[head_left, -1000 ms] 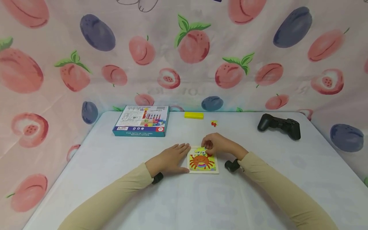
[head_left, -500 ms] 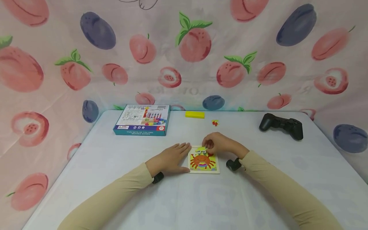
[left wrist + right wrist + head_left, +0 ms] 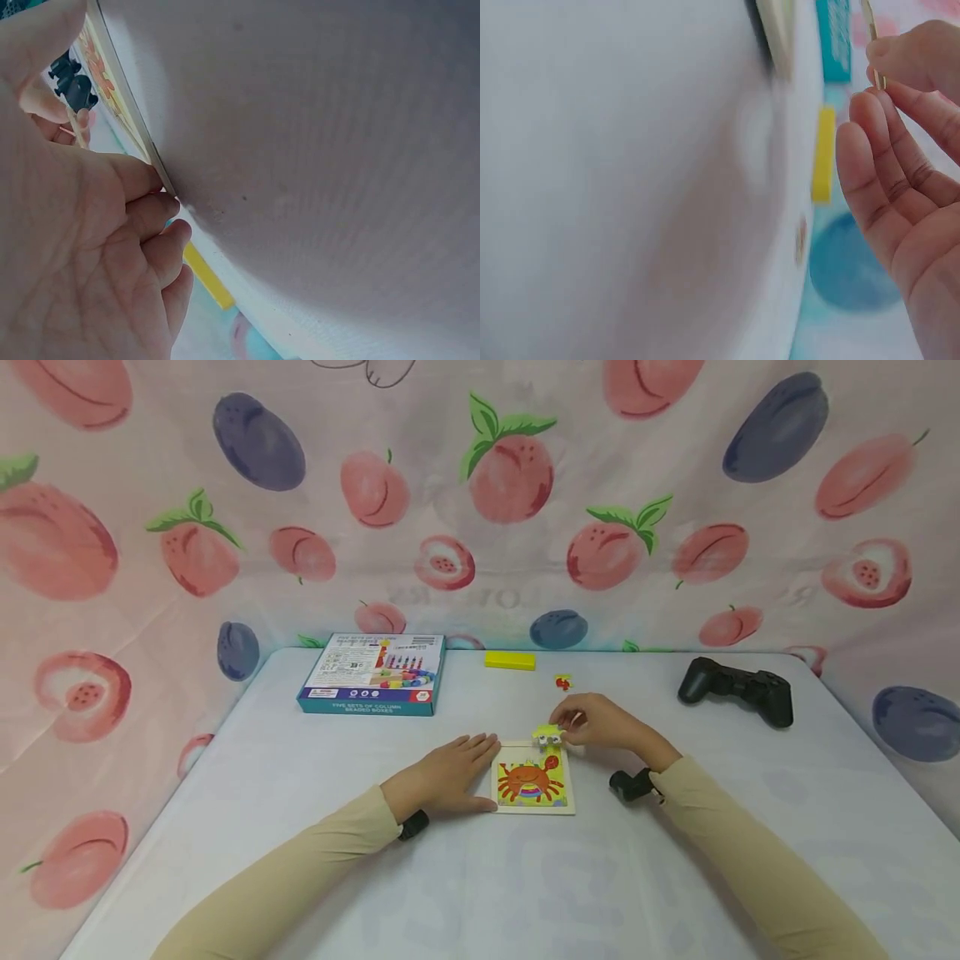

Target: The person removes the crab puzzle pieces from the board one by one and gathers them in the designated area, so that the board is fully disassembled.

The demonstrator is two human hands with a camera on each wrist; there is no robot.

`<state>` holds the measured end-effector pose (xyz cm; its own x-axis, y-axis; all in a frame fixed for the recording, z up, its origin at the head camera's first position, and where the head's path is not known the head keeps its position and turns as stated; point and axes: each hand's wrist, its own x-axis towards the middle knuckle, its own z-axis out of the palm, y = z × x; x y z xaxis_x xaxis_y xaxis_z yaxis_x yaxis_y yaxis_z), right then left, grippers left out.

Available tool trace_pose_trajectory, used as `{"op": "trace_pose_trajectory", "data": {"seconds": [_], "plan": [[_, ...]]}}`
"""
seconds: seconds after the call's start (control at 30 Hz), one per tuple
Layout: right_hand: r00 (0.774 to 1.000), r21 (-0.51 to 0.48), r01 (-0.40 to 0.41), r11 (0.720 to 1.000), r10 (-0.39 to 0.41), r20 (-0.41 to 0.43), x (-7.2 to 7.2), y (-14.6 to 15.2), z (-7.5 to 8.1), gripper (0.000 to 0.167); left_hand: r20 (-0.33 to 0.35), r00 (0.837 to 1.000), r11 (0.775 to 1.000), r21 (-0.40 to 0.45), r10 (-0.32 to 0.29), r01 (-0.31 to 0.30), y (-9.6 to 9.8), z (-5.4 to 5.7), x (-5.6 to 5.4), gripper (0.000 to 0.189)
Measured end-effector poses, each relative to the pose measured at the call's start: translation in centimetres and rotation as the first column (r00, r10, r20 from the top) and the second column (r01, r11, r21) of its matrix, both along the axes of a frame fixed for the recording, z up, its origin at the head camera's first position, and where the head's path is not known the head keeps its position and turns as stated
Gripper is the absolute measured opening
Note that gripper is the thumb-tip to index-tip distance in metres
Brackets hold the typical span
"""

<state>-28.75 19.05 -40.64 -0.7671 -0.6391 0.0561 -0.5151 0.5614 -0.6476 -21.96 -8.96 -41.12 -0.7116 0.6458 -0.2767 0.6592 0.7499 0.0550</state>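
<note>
A crab puzzle board (image 3: 528, 785) with a pale frame lies flat on the table, its upper strip bare of picture. Against its left edge rests my left hand (image 3: 444, 774), thumb at the lower corner and straight fingers by the upper one; the left wrist view shows the fingertips touching the board's edge. My right hand (image 3: 600, 724) pinches a yellow puzzle piece (image 3: 547, 737) with printed eyes, above the board's top right corner. In the right wrist view the thin piece (image 3: 873, 45) is between thumb and index finger. A small red-and-yellow puzzle piece (image 3: 562, 682) lies farther back.
At the back left lies a teal-edged toy box (image 3: 371, 675). A yellow block (image 3: 510, 660) sits near the table's back edge. A black game controller (image 3: 735, 690) lies at the back right. A fruit-printed cloth (image 3: 510, 560) hangs behind the table.
My right hand has lifted the eyes piece from the board and moved up and right with it, uncovering the board's upper strip. My left hand stays at the board's edge.
</note>
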Motion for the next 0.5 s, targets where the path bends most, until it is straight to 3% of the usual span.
{"op": "trace_pose_trajectory", "data": {"seconds": [0.17,0.33,0.5], "plan": [[0.993,-0.064,0.031,0.997,-0.038,-0.113,-1.4,2.9,0.4,0.02,0.002,1.0,1.0,-0.004,0.004,-0.004,0.0,0.0,0.0,0.091],[0.983,0.018,0.154,0.988,-0.152,-0.101,-3.7,4.8,0.8,0.023,-0.016,1.0,1.0,-0.018,-0.001,0.001,0.0,0.0,0.0,0.092],[0.974,0.059,0.218,0.974,-0.213,-0.075,-6.2,6.1,0.5,0.023,-0.022,1.0,1.0,-0.023,-0.01,0.009,0.0,-0.1,0.0,0.091]]}}
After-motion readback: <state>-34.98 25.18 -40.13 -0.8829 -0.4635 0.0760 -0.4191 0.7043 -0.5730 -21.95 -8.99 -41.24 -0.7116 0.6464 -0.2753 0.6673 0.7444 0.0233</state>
